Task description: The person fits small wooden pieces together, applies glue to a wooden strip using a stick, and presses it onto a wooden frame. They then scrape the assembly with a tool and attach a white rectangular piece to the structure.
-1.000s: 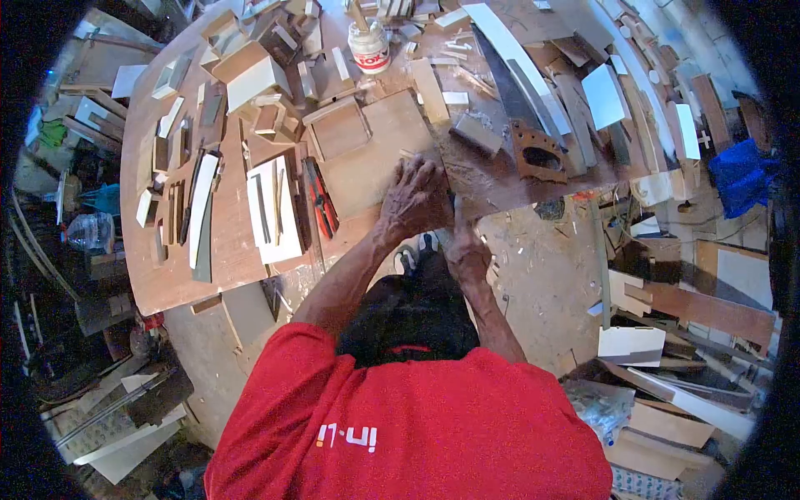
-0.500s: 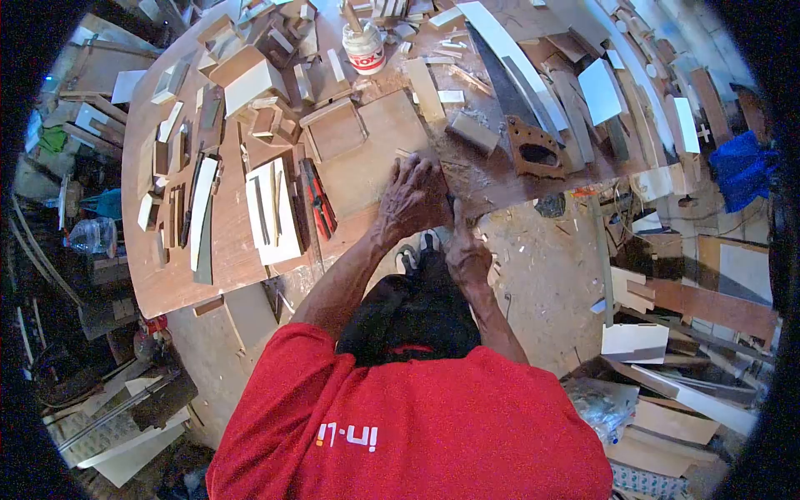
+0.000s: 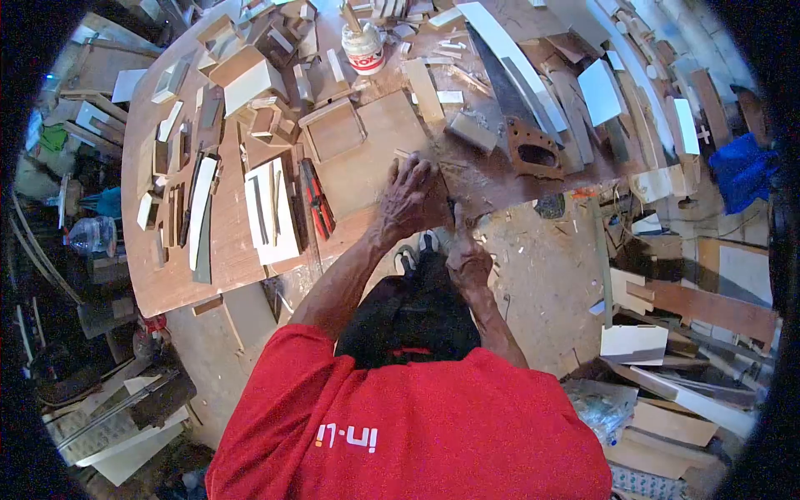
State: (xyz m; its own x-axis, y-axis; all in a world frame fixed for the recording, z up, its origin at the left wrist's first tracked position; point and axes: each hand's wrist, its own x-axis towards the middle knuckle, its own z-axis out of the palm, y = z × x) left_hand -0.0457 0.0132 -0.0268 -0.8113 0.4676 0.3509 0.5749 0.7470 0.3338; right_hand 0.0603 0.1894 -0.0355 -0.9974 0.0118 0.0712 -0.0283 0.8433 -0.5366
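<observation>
My left hand lies palm down across the near right part of a flat brown board, its fingers stretched forward with gaps between them. Thin pale wood slivers lie at its fingertips; what is under the palm is hidden. Just to the right, at the table's edge, my right hand is closed round a narrow dark tool, index finger pointing forward along it. The tool's kind is too small to tell. Its dark end sits close beside my left hand.
On the brown table lie red-and-black pliers, a white panel with strips, a wooden frame, a wood block and a perforated brown piece. A white glue tub stands behind. Offcuts are stacked at right.
My right hand has shifted very slightly, down and along the table's edge. My left hand keeps almost the same place on the board.
</observation>
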